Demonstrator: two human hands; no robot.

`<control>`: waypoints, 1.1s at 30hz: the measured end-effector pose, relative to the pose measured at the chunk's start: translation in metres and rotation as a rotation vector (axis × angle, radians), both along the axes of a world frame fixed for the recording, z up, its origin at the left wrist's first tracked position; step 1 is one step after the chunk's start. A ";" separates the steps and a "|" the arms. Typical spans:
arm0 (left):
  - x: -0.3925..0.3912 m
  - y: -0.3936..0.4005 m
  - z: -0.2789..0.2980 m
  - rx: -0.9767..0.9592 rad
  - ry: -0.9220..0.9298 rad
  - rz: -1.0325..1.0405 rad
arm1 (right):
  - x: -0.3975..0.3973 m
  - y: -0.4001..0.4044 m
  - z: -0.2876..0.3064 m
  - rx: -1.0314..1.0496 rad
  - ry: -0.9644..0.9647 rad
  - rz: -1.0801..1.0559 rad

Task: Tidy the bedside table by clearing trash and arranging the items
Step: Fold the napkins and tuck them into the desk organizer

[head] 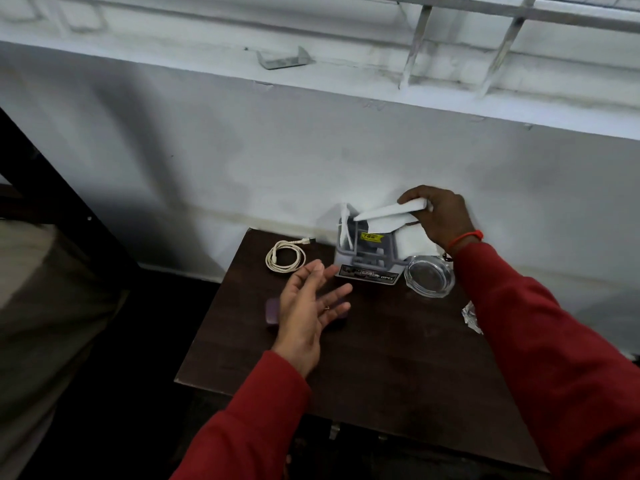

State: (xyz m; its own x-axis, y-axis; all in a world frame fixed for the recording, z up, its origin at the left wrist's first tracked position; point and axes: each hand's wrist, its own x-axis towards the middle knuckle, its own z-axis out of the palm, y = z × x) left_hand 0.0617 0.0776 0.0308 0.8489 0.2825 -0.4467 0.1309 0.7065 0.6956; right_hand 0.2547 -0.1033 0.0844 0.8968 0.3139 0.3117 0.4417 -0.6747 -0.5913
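Note:
A grey wire napkin holder [367, 252] with a yellow sticker stands at the back of the dark wooden bedside table [381, 368]. My right hand [441, 216] grips a stack of white napkins [391, 211] whose lower end sits in the holder. My left hand [311, 313] hovers open, palm up, just in front of the holder, over a purple case [272, 311] that it partly hides. A coiled white cable [285, 256] lies left of the holder. A clear glass ashtray [430, 275] sits right of it.
A crumpled silvery wrapper [471, 317] lies at the table's right edge, half behind my sleeve. The white wall rises just behind the table. A window ledge [346, 77] above carries a small clear stand [284, 58]. A bed [41, 289] stands to the left.

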 end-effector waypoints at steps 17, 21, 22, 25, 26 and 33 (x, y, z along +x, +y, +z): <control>-0.001 -0.002 0.000 0.025 0.017 -0.063 | 0.006 -0.003 0.022 -0.437 -0.068 0.165; -0.002 -0.002 0.000 0.031 0.019 -0.080 | 0.003 0.000 0.026 -0.472 -0.007 0.148; -0.002 -0.002 0.000 0.032 0.021 -0.083 | 0.001 0.001 0.028 -0.452 0.004 0.141; -0.002 -0.003 0.001 0.036 0.027 -0.093 | -0.005 0.002 0.029 -0.318 0.062 0.077; -0.002 -0.004 0.001 0.039 0.027 -0.096 | -0.006 0.002 0.029 -0.276 0.106 0.036; -0.002 -0.004 0.002 0.048 0.029 -0.112 | -0.008 0.000 0.018 -0.191 0.315 -0.035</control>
